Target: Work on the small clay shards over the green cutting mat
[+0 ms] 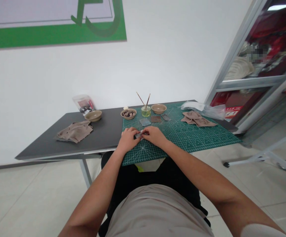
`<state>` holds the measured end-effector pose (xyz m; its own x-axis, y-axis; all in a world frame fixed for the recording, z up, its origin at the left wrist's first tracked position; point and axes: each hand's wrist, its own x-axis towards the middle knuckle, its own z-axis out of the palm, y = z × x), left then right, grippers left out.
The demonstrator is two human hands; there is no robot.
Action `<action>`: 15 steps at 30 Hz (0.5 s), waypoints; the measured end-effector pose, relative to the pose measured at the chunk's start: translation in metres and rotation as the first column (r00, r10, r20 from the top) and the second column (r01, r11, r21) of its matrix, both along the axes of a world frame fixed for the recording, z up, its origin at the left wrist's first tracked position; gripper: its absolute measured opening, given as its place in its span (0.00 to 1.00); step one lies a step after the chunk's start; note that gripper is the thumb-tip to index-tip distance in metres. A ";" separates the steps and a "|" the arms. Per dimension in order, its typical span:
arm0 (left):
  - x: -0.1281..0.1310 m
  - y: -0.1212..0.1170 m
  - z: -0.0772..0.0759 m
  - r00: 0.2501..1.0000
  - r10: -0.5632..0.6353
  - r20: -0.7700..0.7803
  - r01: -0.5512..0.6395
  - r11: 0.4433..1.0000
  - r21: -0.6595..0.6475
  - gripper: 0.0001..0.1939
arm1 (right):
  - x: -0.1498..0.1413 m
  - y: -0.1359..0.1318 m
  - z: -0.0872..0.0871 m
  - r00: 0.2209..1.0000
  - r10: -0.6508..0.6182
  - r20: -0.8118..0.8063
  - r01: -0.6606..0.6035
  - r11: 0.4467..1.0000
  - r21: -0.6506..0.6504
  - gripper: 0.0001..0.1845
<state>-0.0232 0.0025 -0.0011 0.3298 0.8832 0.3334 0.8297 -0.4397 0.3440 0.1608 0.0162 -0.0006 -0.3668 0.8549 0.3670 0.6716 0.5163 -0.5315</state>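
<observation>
My left hand [128, 139] and my right hand [156, 136] meet over the near part of the green cutting mat [182, 141]. Between their fingertips is a small grey-and-white piece [138, 135], too small and too covered to tell its kind. My left thumb and fingers close on its left side, while the right fingers pinch it from the right. Just beyond the hands lie a light grey-blue square [145, 122], a brown square [156, 119] and a dark grey square [166, 117].
Behind stand a bowl of small dark and pale chunks [128, 114], a glass jar [146, 111] with two thin brushes, and a tan bowl [159, 108]. Brown cloths lie left [75, 131] and right [196, 118]. Another bowl [93, 115], a clear tub [84, 104] and a plastic bag [207, 109] sit further out.
</observation>
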 end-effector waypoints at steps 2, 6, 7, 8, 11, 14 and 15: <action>-0.001 0.001 -0.001 1.000 -0.003 0.005 0.003 1.000 -0.004 0.14 | -0.002 -0.001 0.001 0.999 -0.018 0.043 0.016 0.999 0.035 0.03; -0.002 0.003 -0.002 1.000 -0.016 -0.011 0.016 1.000 -0.007 0.12 | -0.007 -0.001 0.002 0.997 -0.033 0.074 0.030 0.999 0.039 0.04; -0.002 0.003 -0.002 1.000 -0.021 -0.016 0.021 1.000 -0.004 0.11 | -0.008 -0.001 0.002 0.997 -0.033 0.072 0.031 0.999 0.030 0.04; -0.002 0.003 -0.002 0.999 -0.026 -0.019 0.026 1.000 -0.001 0.11 | -0.009 -0.001 0.002 0.997 -0.030 0.068 0.029 0.999 0.020 0.04; -0.001 0.003 -0.001 0.999 -0.027 -0.020 0.027 1.000 0.005 0.11 | -0.007 -0.003 0.003 0.998 0.000 0.060 0.001 1.000 -0.014 0.05; -0.001 0.001 -0.001 1.000 -0.009 -0.021 0.009 1.000 0.002 0.10 | -0.005 -0.004 0.004 0.999 0.023 0.027 -0.022 0.999 -0.039 0.09; 0.000 0.001 -0.001 1.000 -0.003 -0.018 0.003 1.000 0.003 0.10 | -0.005 -0.003 0.004 1.000 0.020 0.006 -0.019 0.999 -0.038 0.10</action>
<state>-0.0236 0.0035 -0.0016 0.3387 0.8811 0.3301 0.8345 -0.4433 0.3273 0.1562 0.0129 0.0031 -0.3857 0.8608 0.3320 0.6650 0.5088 -0.5467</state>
